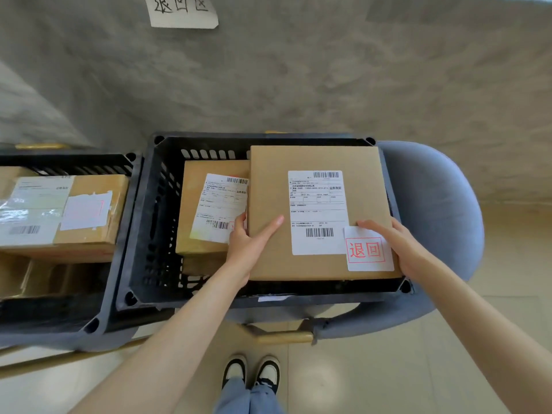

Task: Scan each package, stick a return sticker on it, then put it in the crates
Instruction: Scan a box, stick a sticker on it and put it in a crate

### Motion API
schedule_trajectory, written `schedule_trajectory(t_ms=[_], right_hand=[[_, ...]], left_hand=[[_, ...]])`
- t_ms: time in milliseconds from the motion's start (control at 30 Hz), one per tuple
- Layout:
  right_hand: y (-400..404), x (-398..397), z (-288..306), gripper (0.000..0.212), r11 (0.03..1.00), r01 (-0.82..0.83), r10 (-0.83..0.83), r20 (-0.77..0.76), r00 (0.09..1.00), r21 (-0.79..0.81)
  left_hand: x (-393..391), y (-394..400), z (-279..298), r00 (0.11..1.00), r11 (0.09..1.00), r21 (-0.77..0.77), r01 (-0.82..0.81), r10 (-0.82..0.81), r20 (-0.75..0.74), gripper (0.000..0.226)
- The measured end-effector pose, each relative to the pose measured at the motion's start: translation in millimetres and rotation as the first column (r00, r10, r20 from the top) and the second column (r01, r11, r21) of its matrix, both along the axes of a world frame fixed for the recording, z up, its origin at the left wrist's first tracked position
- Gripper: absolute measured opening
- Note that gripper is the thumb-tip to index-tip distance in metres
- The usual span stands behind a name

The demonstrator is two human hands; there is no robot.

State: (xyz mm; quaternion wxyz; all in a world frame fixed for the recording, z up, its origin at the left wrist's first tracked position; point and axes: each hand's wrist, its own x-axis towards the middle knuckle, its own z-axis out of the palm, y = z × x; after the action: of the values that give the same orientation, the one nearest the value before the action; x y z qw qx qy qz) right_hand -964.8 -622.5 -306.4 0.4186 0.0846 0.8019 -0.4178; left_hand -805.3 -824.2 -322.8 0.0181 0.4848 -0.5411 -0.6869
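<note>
Left hand (249, 246) grips cardboard package (316, 213) at its left edge, right hand (397, 249) at right edge by return sticker (368, 249) | package over right black crate (143, 222), above another labelled box (209, 204) | advise: lower level, release both hands together.

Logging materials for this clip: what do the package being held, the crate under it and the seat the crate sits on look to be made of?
Package: plain brown cardboard, matte, with crisp folded edges; its return sticker looks like white paper printed in red. Crate: black moulded plastic, judging by the slotted walls and rounded corner sockets. Seat: probably grey-blue woven fabric upholstery, soft and matte.
</note>
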Motion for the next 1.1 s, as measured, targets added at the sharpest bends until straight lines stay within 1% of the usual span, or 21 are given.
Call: schedule_trajectory(t_ms=[100,200,233,333,400,433,500,567,733,867,1000,1100], right_hand=[[-3.1,-5.8,-9.7,0.052,1.0,0.006,-0.006,0.021,1.0,0.023],[-2.4,-12.2,-15.3,0.051,0.999,0.03,-0.031,0.021,0.999,0.028],[-1.9,-14.3,-15.3,0.051,0.999,0.032,-0.033,0.019,0.999,0.026],[-0.5,-19.1,-15.2,0.053,1.0,0.023,-0.023,0.016,1.0,0.016],[0.6,-20.5,-15.0,0.054,1.0,0.018,-0.018,0.004,1.0,0.022],[1.1,-20.5,-15.1,0.054,1.0,0.018,-0.018,-0.004,1.0,0.026],[2.2,-20.3,-15.8,0.054,0.999,0.016,-0.016,-0.016,1.0,0.031],[1.7,-20.1,-15.7,0.053,0.999,0.017,-0.016,-0.018,1.0,0.036],[-4.7,-24.5,-15.0,0.052,0.999,0.006,-0.005,-0.028,1.0,0.032],[-6.6,-25.7,-15.6,0.054,0.999,0.001,0.001,-0.053,0.999,0.032],[-8.3,-21.1,-17.2,0.049,1.0,-0.001,0.002,-0.033,0.999,0.024],[-12.0,-16.3,-19.9,0.05,1.0,-0.003,0.004,-0.025,1.0,0.018]], left_hand=[[-5.5,-2.3,-9.1,0.999,0.999,-0.044,-0.019,0.02,0.035,0.085],[-10.3,-5.2,-12.2,0.994,0.995,-0.085,0.044,-0.034,0.106,0.112],[-11.3,-5.5,-12.9,0.993,0.994,-0.088,0.06,-0.05,0.11,0.114],[-15.0,-4.4,-11.6,0.994,0.993,-0.087,0.08,-0.073,0.082,0.107],[-17.5,-3.7,-11.9,0.993,0.992,-0.085,0.091,-0.084,0.085,0.112],[-18.6,-3.8,-11.7,0.993,0.992,-0.082,0.094,-0.087,0.083,0.11],[-20.2,-4.3,-12.8,0.993,0.993,-0.074,0.097,-0.091,0.076,0.1],[-21.3,-5.5,-13.7,0.993,0.992,-0.072,0.1,-0.095,0.076,0.095],[-25.2,-7.3,-14.5,0.993,0.992,-0.084,0.094,-0.087,0.078,0.102],[-27.5,-8.9,-12.8,0.994,0.993,-0.08,0.082,-0.075,0.08,0.096],[-24.0,-7.0,-12.7,0.995,0.995,-0.07,0.067,-0.062,0.072,0.092],[-19.4,-9.1,-13.0,0.996,0.994,-0.091,0.06,-0.053,0.077,0.102]])
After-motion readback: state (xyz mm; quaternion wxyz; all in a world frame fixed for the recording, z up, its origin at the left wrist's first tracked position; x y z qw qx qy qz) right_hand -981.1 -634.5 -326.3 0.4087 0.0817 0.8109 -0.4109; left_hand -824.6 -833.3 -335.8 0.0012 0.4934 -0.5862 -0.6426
